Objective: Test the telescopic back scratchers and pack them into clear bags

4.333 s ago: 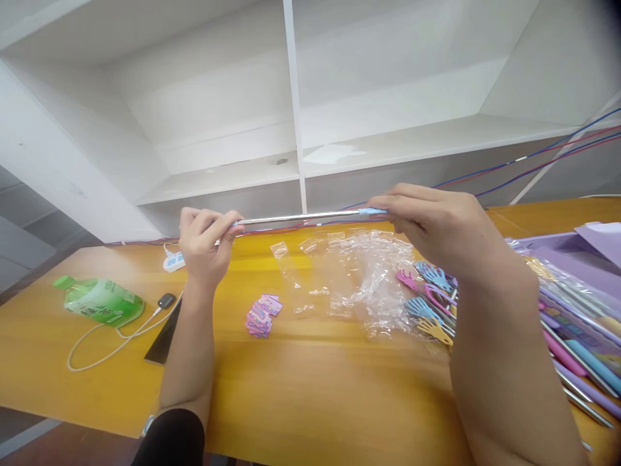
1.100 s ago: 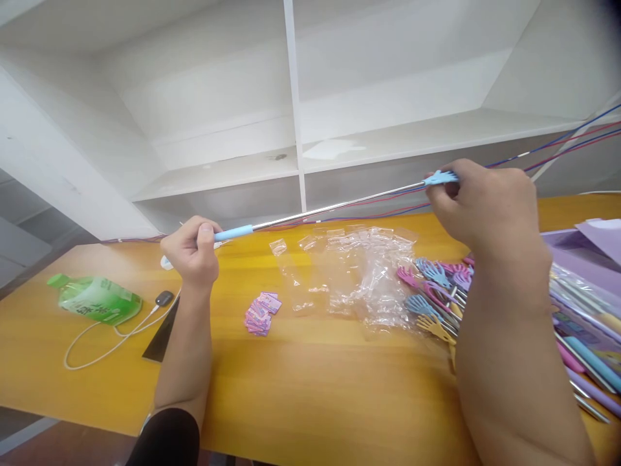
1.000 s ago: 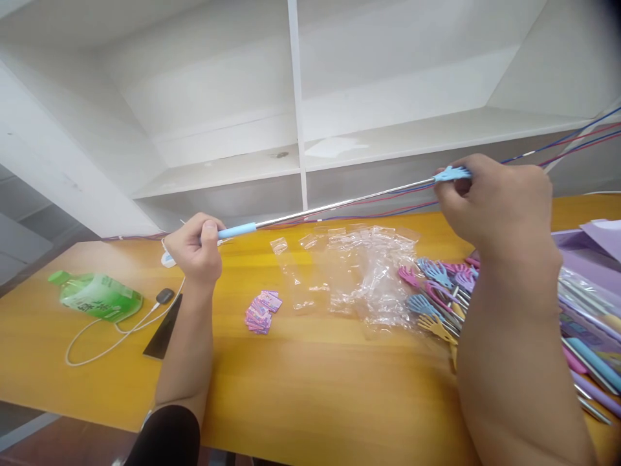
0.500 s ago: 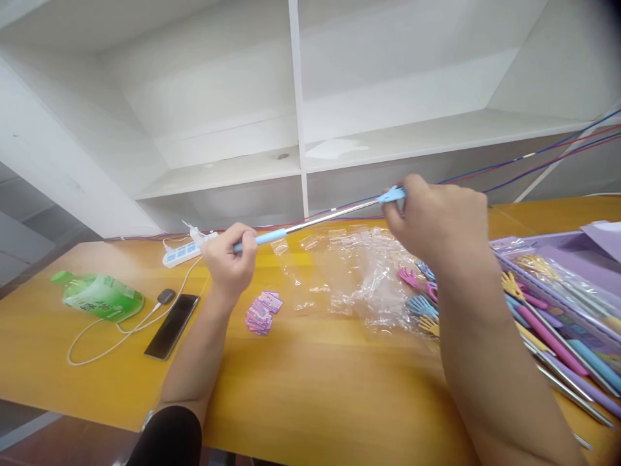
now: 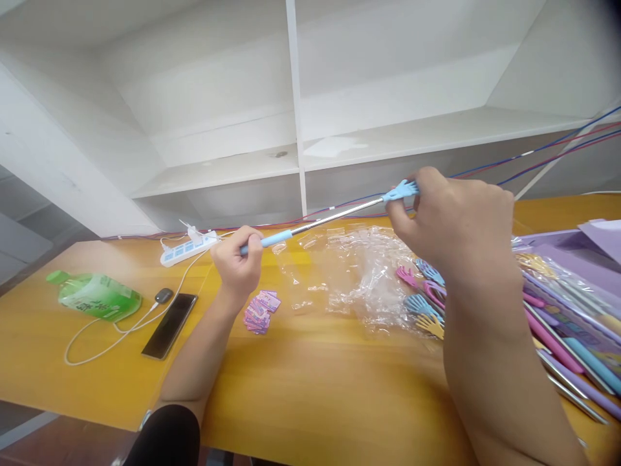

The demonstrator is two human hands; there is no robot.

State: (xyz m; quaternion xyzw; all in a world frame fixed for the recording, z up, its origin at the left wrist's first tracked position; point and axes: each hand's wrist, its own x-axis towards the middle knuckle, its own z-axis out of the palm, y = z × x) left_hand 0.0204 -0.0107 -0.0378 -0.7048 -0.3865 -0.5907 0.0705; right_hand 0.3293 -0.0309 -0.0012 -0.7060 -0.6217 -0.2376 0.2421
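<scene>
I hold a telescopic back scratcher (image 5: 334, 215) in the air over a yellow wooden table (image 5: 310, 382). It has a silver metal rod, a light blue grip and a light blue hand-shaped head. My left hand (image 5: 239, 262) is closed around the blue grip. My right hand (image 5: 449, 220) pinches the hand-shaped head, which pokes out past my fingers. The rod slopes up from left to right. Below it lie clear plastic bags (image 5: 359, 275) and a small stack of pink and purple cards (image 5: 262, 310).
A pile of coloured back scratchers (image 5: 427, 298) and a purple box of more (image 5: 572, 304) lie at right. A green drink pouch (image 5: 97, 296), a black phone (image 5: 169, 325) with white cable and a power strip (image 5: 187, 247) lie at left. White shelves stand behind.
The rod is shorter than a second ago: my hands have come closer together, the left moving right and the right moving left and slightly down. The phone is now uncovered.
</scene>
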